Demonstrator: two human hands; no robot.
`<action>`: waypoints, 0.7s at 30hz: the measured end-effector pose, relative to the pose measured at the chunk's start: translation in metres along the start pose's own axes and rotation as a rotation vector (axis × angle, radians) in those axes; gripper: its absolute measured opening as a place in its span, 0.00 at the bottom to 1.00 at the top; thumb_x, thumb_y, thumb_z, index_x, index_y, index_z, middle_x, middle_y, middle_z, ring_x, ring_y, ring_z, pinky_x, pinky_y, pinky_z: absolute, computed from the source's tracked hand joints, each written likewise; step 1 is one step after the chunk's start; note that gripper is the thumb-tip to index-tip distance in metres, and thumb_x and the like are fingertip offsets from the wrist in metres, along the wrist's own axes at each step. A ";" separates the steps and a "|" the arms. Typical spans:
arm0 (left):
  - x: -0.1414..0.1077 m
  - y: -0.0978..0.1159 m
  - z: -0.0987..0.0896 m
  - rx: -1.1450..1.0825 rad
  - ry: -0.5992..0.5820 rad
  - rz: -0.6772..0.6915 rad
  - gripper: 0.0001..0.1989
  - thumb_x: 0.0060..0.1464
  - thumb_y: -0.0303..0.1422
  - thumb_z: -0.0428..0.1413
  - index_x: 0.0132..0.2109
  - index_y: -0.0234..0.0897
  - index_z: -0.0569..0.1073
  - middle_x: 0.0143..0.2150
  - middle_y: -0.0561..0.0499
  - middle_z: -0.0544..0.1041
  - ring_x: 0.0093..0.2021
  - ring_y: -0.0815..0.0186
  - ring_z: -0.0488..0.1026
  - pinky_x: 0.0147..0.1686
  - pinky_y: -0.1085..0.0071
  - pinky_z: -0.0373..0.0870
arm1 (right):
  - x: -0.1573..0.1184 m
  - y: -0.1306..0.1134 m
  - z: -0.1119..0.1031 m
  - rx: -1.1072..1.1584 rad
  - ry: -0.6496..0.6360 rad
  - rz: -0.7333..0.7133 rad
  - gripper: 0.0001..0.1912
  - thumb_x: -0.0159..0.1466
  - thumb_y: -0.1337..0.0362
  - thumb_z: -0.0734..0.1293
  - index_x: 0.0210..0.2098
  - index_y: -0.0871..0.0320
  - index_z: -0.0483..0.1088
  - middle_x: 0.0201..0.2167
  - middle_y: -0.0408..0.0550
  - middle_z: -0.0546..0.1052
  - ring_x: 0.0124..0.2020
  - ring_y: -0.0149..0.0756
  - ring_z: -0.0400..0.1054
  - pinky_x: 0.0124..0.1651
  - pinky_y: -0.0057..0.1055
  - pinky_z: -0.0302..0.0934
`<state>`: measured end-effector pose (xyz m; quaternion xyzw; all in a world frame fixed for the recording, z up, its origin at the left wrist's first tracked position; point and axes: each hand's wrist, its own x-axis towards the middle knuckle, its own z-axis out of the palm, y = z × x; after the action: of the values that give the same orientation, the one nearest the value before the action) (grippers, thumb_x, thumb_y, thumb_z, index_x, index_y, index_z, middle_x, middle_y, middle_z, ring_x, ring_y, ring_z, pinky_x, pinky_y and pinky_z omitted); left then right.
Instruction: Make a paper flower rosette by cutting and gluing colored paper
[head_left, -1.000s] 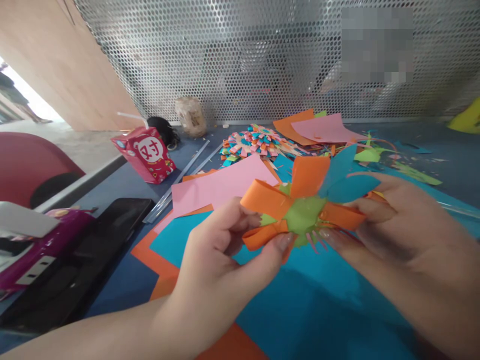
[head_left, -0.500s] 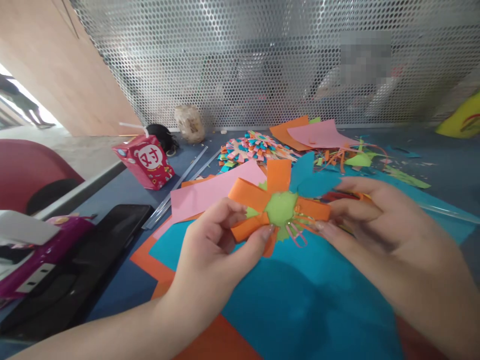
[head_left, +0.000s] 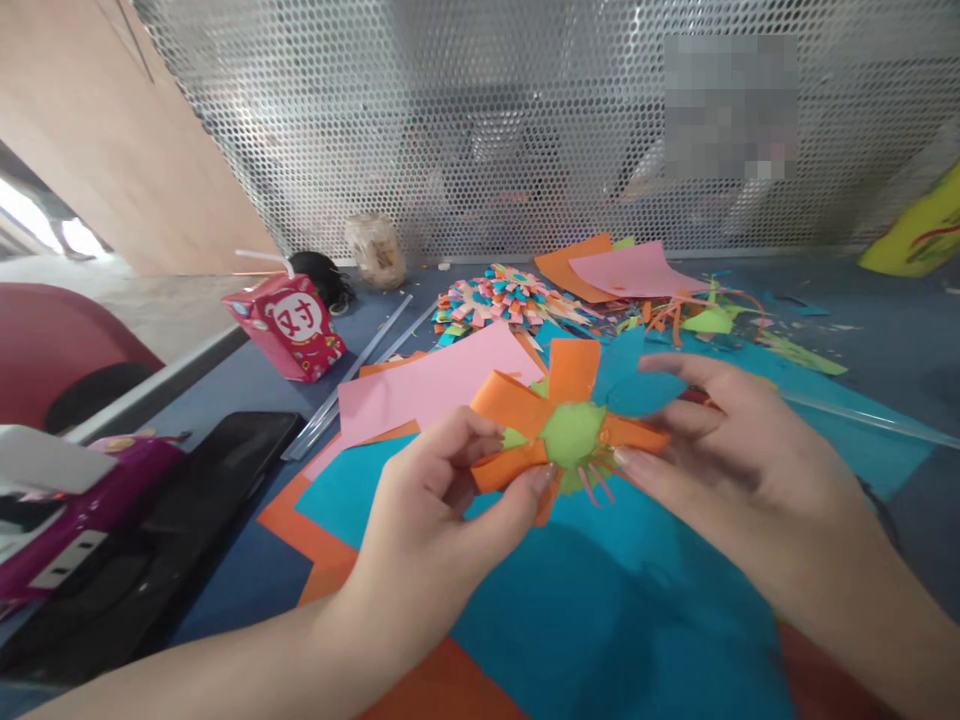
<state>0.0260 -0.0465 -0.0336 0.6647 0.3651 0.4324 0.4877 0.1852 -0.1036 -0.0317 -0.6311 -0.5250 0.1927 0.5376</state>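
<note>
Perforated grey metal screen [head_left: 465, 130] along the far edge of a dark blue tabletop [head_left: 217, 605]. Large flat blue paper sheet [head_left: 600, 610] below the hands, orange sheets showing from under it. Left, a glossy black rectangular phone [head_left: 225, 460] beside a purple-and-white plastic device [head_left: 112, 510].

Both bare hands raised over the blue sheet. Right hand [head_left: 742, 460]: thumb in front, fingers curled behind, pinching the flower's right-hand orange loop, index by the blue petals. Left hand [head_left: 442, 490]: thumb and fingers pinching the lower left orange loop.

Between them, the orange, blue and green paper flower [head_left: 574, 435], its round green centre turned to the wearer, held up in front of a pink rectangular paper sheet [head_left: 435, 385]. Beyond, a heap of multicoloured fringed paper pieces [head_left: 499, 300]. Left of the heap, a red drink carton [head_left: 289, 325] with a white straw; behind, a cloudy squat jar [head_left: 376, 250]. Smallest: thin pink strands [head_left: 598, 487] at the flower's lower edge.
</note>
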 end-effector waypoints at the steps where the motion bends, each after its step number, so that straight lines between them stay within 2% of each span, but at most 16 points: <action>1: -0.001 0.000 0.000 0.010 0.003 0.003 0.09 0.43 0.27 0.59 0.26 0.37 0.64 0.21 0.58 0.69 0.22 0.72 0.72 0.19 0.82 0.70 | 0.000 0.000 0.000 0.015 -0.005 0.004 0.19 0.53 0.59 0.68 0.44 0.48 0.62 0.25 0.38 0.76 0.25 0.34 0.71 0.26 0.27 0.68; 6: -0.003 0.001 -0.001 0.020 -0.027 -0.034 0.09 0.43 0.28 0.59 0.27 0.36 0.64 0.25 0.54 0.72 0.24 0.70 0.73 0.21 0.79 0.71 | -0.002 0.005 0.000 -0.001 -0.021 -0.015 0.23 0.52 0.60 0.69 0.46 0.47 0.60 0.25 0.36 0.76 0.29 0.34 0.72 0.34 0.28 0.69; 9: -0.004 0.001 0.000 0.006 -0.018 -0.028 0.09 0.42 0.28 0.59 0.27 0.36 0.64 0.24 0.55 0.71 0.24 0.71 0.73 0.21 0.80 0.71 | -0.004 0.006 0.000 -0.010 -0.023 -0.025 0.24 0.52 0.58 0.69 0.47 0.46 0.59 0.25 0.36 0.76 0.31 0.35 0.71 0.37 0.30 0.69; 15: -0.004 0.000 0.000 0.017 -0.004 -0.007 0.09 0.42 0.27 0.60 0.26 0.36 0.64 0.23 0.57 0.70 0.23 0.72 0.71 0.20 0.81 0.71 | -0.004 0.006 -0.002 -0.076 -0.008 -0.009 0.24 0.52 0.58 0.68 0.47 0.48 0.60 0.29 0.40 0.76 0.33 0.39 0.72 0.35 0.33 0.69; 19: -0.004 0.000 0.000 0.026 -0.017 0.010 0.09 0.42 0.26 0.59 0.26 0.37 0.64 0.21 0.58 0.69 0.22 0.72 0.71 0.19 0.82 0.69 | -0.003 0.004 -0.001 -0.107 0.010 -0.063 0.23 0.51 0.60 0.67 0.46 0.50 0.61 0.28 0.42 0.75 0.32 0.39 0.73 0.31 0.30 0.70; 21: -0.003 -0.001 0.000 0.027 -0.024 0.015 0.09 0.42 0.26 0.59 0.26 0.37 0.64 0.21 0.58 0.69 0.21 0.73 0.71 0.19 0.82 0.68 | -0.003 0.003 -0.001 -0.118 0.008 -0.085 0.19 0.51 0.60 0.66 0.43 0.50 0.63 0.27 0.42 0.75 0.31 0.39 0.73 0.29 0.29 0.69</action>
<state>0.0252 -0.0495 -0.0349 0.6790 0.3602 0.4229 0.4799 0.1858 -0.1064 -0.0350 -0.6395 -0.5597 0.1361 0.5092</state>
